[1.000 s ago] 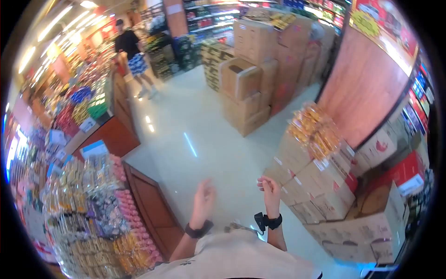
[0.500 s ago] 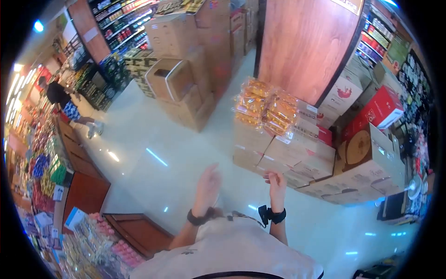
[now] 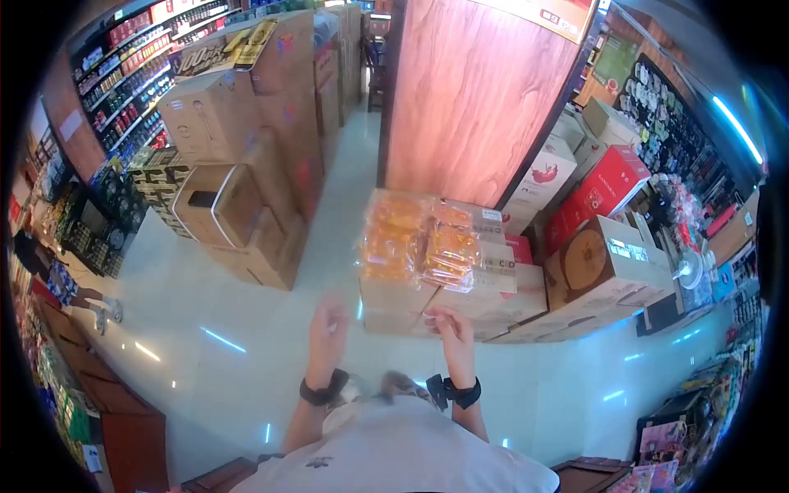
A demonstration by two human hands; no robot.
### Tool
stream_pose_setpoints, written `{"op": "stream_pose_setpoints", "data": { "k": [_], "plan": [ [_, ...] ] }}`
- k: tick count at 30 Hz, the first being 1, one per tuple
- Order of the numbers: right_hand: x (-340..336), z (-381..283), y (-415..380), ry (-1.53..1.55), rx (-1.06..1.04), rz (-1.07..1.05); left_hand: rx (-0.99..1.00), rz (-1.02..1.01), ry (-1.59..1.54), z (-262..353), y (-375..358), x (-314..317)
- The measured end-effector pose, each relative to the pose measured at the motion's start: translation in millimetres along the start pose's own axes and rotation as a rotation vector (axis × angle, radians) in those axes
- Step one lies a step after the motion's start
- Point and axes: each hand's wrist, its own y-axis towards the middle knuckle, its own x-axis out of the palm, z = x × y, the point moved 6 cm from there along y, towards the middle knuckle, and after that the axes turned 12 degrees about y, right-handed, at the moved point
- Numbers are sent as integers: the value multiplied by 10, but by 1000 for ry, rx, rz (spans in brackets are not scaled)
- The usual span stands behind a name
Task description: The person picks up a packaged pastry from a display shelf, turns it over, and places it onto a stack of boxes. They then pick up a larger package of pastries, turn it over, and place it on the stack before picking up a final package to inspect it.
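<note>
My left hand [image 3: 328, 335] is raised over the floor, its blurred fingers stretched forward, with nothing seen in it. To the right, my right hand [image 3: 454, 335] has its fingers curled and pressed together; whether they hold something small I cannot make out. Both wrists wear black bands. Just beyond my right hand, clear packs of orange-coloured food [image 3: 394, 238] lie on a low stack of cardboard cartons [image 3: 399, 308]. Neither hand visibly touches the packs.
A wood-panelled pillar [image 3: 477, 99] rises behind the packs. Tall carton stacks [image 3: 283, 123] stand at the left, and a red box [image 3: 596, 193] at the right. A brown wooden counter [image 3: 131, 448] is at the lower left. A person [image 3: 62, 279] stands at the far left edge.
The view has turned, shifting the cartons and pillar leftward. The packs are now nearer straight ahead. Both hands stay raised in front, and the person at the left has slid towards the edge.
</note>
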Motion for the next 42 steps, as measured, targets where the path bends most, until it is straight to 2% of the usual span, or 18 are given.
{"op": "stream_pose_setpoints", "data": {
  "k": [2,5,11,14,20,22,23,25,26,27,28,29,30,34,37,38,41,42],
  "plan": [
    [63,-14,115,-6,-6,-37,-36,-19,-28,-161,149,25],
    [78,-218,339,-29,17,17,7,-135,-28,-56,430,116],
    [91,-430,1052,-86,-87,28,117,-166,61,227,1240,331],
    [130,-257,1526,-239,-115,0,247,-182,232,177,1672,569],
    [179,-221,2066,-400,-120,-54,289,-229,474,239,2235,938],
    [144,-162,2158,-560,-169,-109,341,-332,401,-188,2293,1136],
    [171,-117,2225,-625,-217,-161,332,-343,325,-317,2290,1163],
    [274,-180,2288,-737,-108,-262,293,-301,142,-474,2303,1239],
    [243,-80,2325,-622,33,-228,350,-231,299,-70,2375,1201],
    [267,-52,2390,-560,44,-267,339,-142,271,17,2381,1234],
    [165,85,2451,-648,34,-306,139,-265,406,-183,2413,1331],
    [305,-173,2439,-960,-323,-427,173,-198,381,-196,2425,1367],
    [365,-208,2484,-960,-397,-469,151,-181,424,-175,2446,1390],
    [769,-11,2660,-604,-103,-575,200,-85,330,21,2381,1196],
    [989,33,2682,-524,-63,-678,75,-59,80,147,2289,988],
    [1028,41,2687,-507,-60,-712,100,2,162,114,2268,961],
    [1198,48,2607,-452,-35,-802,41,69,52,317,2088,739],
    [1256,50,2556,-431,-28,-832,93,142,107,367,2011,649]
  ]
}}
